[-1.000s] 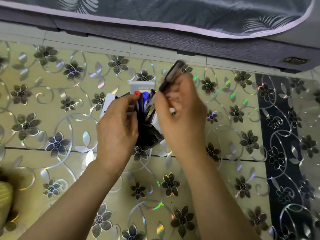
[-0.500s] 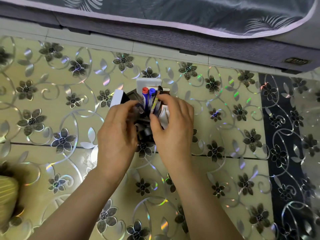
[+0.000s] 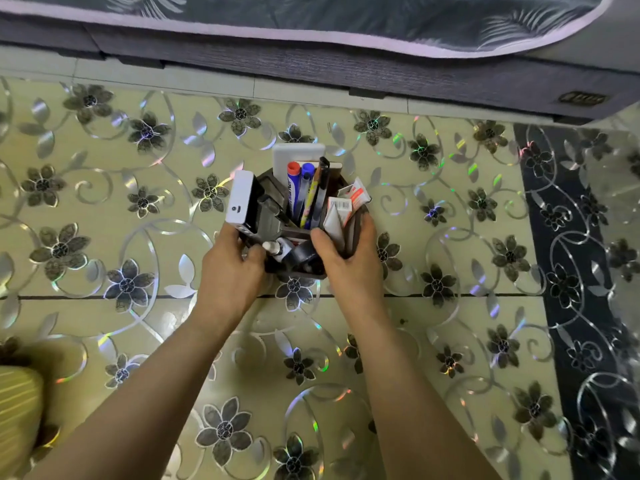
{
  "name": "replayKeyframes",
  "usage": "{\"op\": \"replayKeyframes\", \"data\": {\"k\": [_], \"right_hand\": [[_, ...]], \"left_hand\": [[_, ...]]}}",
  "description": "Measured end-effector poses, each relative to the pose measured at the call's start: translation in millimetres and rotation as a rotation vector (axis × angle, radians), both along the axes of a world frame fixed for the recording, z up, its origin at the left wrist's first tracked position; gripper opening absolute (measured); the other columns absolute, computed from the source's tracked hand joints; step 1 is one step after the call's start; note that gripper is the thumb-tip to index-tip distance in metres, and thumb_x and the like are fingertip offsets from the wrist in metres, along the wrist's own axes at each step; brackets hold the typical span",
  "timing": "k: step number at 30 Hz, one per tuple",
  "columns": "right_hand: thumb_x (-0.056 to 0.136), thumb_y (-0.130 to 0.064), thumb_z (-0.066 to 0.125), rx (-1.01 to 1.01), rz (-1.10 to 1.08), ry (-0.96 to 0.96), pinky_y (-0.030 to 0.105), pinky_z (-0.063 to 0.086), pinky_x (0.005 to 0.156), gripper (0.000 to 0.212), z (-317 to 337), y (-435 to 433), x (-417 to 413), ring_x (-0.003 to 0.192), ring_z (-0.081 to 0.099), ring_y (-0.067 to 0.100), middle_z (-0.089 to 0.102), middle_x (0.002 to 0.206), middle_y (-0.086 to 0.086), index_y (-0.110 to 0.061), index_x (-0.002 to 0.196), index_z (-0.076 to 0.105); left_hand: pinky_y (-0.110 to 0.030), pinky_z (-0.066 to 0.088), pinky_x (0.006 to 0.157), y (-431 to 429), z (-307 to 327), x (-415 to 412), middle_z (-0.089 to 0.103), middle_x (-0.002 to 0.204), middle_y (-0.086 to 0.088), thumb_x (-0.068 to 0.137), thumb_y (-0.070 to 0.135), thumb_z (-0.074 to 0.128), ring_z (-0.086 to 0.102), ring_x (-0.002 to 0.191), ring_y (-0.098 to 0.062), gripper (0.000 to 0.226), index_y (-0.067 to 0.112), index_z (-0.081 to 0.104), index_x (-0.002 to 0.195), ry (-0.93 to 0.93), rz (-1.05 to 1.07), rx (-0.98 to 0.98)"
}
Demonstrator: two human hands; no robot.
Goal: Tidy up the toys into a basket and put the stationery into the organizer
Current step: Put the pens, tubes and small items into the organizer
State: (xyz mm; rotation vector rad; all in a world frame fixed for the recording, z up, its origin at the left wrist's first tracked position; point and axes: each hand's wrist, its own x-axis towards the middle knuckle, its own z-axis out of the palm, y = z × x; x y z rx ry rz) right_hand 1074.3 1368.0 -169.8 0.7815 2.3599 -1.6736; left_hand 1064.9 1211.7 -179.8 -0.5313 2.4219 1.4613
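A dark organizer [image 3: 266,183] stands on the flowered floor in the middle of the head view. Its centre slot holds a red-capped marker [image 3: 293,181], a blue-capped marker [image 3: 306,178], a yellow pencil and a black pen [image 3: 322,185]. A white boxy item [image 3: 242,199] leans in the left slot, a white flat item [image 3: 298,154] stands at the back, and white tubes [image 3: 341,209] fill the right slot. My left hand [image 3: 230,271] grips the organizer's near-left side. My right hand [image 3: 349,261] grips its near-right side, thumb on the front rim.
A bed base [image 3: 346,71] with a grey leaf-print cover runs along the top. A dark strip of flooring [image 3: 571,271] lies at the right. A yellow striped object [image 3: 17,410] sits at the bottom-left corner.
My right hand put the black pen into the centre slot, then dropped to the organizer's right side. My left hand shifted lower on the left side.
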Motion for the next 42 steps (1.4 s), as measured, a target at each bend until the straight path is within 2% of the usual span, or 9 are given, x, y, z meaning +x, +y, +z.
{"op": "replayKeyframes", "data": {"k": [6,9,13,15,17,24,33,37,42], "right_hand": [[0.079,-0.043,0.068,-0.059,0.03,-0.065,0.031,0.046,0.093,0.056,-8,4,-11,0.103,0.06,0.009,0.062,0.117,-0.014,-0.034,0.129,0.045],[0.08,-0.043,0.068,-0.049,0.041,-0.049,0.031,0.046,0.094,0.057,-5,7,-7,0.107,0.06,0.01,0.062,0.121,-0.011,-0.031,0.131,0.045],[0.084,-0.037,0.069,-0.071,-0.001,-0.03,0.019,0.046,0.092,0.06,4,25,12,0.104,0.058,0.002,0.061,0.121,-0.013,-0.029,0.137,0.043],[0.084,-0.034,0.069,-0.07,-0.049,-0.017,-0.001,0.04,0.08,0.059,8,43,25,0.094,0.056,-0.005,0.059,0.115,-0.015,-0.028,0.137,0.043],[0.085,-0.035,0.069,-0.09,-0.109,-0.036,-0.008,0.034,0.069,0.059,13,66,38,0.096,0.057,-0.004,0.058,0.114,-0.015,-0.029,0.138,0.043],[0.087,-0.041,0.065,-0.1,-0.291,-0.06,0.027,0.047,0.096,0.061,28,162,72,0.109,0.059,0.004,0.059,0.122,-0.018,-0.036,0.141,0.038],[0.088,-0.039,0.064,-0.045,-0.604,-0.003,0.022,0.051,0.092,0.057,32,309,103,0.098,0.062,0.001,0.063,0.11,-0.014,-0.023,0.139,0.043],[0.075,-0.056,0.065,-0.096,-0.751,0.014,0.045,0.053,0.093,0.07,21,360,103,0.106,0.065,0.016,0.065,0.117,-0.007,-0.029,0.136,0.045],[0.084,-0.049,0.063,0.017,-0.765,0.01,0.044,0.053,0.093,0.061,13,410,85,0.103,0.064,0.016,0.065,0.117,-0.001,-0.019,0.134,0.046]], "left_hand": [[-0.051,0.053,0.088,-8,-15,-17,0.067,0.115,0.007,0.084,0.018,0.047,0.064,0.105,-0.025,0.052,0.048,0.048,0.128,0.018,-0.049,0.104],[-0.054,0.053,0.085,-13,-23,-15,0.071,0.105,0.003,0.079,0.018,0.05,0.066,0.1,-0.029,0.04,0.038,0.062,0.112,-0.021,0.042,0.101],[-0.055,0.054,0.083,1,-19,-4,0.072,0.096,0.0,0.073,0.023,0.052,0.068,0.092,-0.03,0.025,0.028,0.066,0.093,-0.053,0.021,0.023],[-0.055,0.054,0.082,21,-11,0,0.072,0.095,-0.002,0.074,0.024,0.051,0.067,0.091,-0.031,0.025,0.025,0.066,0.094,-0.04,-0.029,0.032],[-0.055,0.054,0.081,48,-3,3,0.072,0.093,-0.004,0.074,0.023,0.051,0.068,0.088,-0.032,0.025,0.023,0.067,0.093,-0.031,-0.09,0.045],[-0.053,0.056,0.075,162,9,0,0.071,0.089,-0.008,0.073,0.02,0.051,0.067,0.082,-0.034,0.022,0.023,0.066,0.088,-0.044,-0.267,0.04],[-0.033,0.051,0.081,354,36,-21,0.069,0.1,-0.005,0.081,0.003,0.045,0.065,0.093,-0.027,0.037,0.016,0.062,0.11,0.097,-0.751,-0.063],[-0.029,0.045,0.091,427,33,-41,0.064,0.123,-0.005,0.083,0.006,0.045,0.058,0.113,-0.024,0.051,0.026,0.052,0.13,0.19,-0.99,-0.089],[-0.035,0.052,0.085,495,24,-74,0.069,0.107,-0.004,0.089,0.015,0.046,0.064,0.096,-0.023,0.033,0.023,0.059,0.119,0.186,-1.093,-0.097]]}}
